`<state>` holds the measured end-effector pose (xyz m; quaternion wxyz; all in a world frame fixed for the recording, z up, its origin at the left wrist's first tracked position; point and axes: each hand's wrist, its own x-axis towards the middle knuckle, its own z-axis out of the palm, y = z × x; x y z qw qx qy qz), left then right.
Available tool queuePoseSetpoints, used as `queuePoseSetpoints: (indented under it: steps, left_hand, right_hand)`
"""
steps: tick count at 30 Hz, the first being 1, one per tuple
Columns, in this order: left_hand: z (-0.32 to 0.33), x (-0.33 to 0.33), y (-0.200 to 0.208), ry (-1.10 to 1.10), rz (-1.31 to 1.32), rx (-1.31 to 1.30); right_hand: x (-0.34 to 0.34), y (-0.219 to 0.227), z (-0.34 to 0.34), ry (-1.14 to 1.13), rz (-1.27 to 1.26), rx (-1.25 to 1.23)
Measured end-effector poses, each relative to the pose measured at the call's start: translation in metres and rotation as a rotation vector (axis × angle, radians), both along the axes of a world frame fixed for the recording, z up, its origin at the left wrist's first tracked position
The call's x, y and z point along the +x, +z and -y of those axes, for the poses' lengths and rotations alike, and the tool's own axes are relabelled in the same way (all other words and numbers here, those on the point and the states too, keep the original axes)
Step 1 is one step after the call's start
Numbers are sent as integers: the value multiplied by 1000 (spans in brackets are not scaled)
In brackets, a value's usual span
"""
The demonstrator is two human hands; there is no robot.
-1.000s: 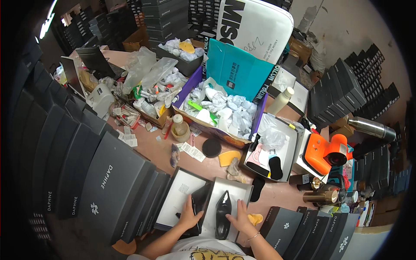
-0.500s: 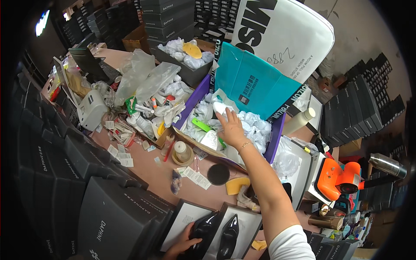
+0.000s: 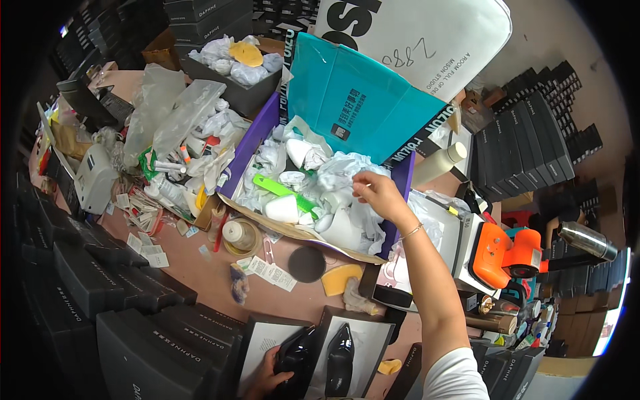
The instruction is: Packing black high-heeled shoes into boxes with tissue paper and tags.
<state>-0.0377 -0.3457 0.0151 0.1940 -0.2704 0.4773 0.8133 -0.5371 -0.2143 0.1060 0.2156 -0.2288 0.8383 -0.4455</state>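
A glossy black pointed shoe [image 3: 293,353] is gripped by my left hand [image 3: 268,375] at the lower edge, over an open shoebox [image 3: 261,337]. Its lookalike, another black shoe [image 3: 340,360], lies in the white-lined half of the box beside it. My right hand [image 3: 381,195] is above the right part of a purple-sided carton [image 3: 402,175], fingers curled together. Whatever they pinch, if anything, is hidden. Beneath it are crumpled white plastic and paper wads [image 3: 343,227]. A bright green strip-shaped tool [image 3: 283,193] lies among them, next to white rounded stuffing pieces [image 3: 282,209].
Stacked dark shoeboxes [image 3: 160,353] crowd the left and front. A teal carton flap [image 3: 360,100] rises behind the filling. To the right stand a cream bottle [image 3: 440,164] and an orange device [image 3: 503,253]. A black disc [image 3: 307,265] and yellow sponge [image 3: 341,279] lie on the table.
My right hand has moved right across the carton and its spread fingers have curled in. The stuffing has shifted, uncovering more of the green tool. My left hand stays on the shoe; the view has turned.
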Motion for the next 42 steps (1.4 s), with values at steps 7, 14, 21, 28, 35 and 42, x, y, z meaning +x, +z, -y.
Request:
queuePoseSetpoints:
  steps: [7,14,21,28,35,42]
  left_hand:
    - [5,-2,1,-91,52,-59]
    - [5,-1,1,-90,50,-48]
    - [7,-7,15,-116,101,-65]
    - [6,-10,10,-66,-16,-21]
    - [3,-13,15,-56,-14,-43]
    - [-1,-15,22,-28,30,-9]
  right_hand:
    - [42,-30,-3,357,-351,569]
    - [26,-6,49,290,-343,124]
    - [52,-62,101,391,-567,115]
    - [40,0,20,-418,222,-570]
    - [69,-4,-11,54,-135,527]
    - [85,-34,52,-78,112,-144]
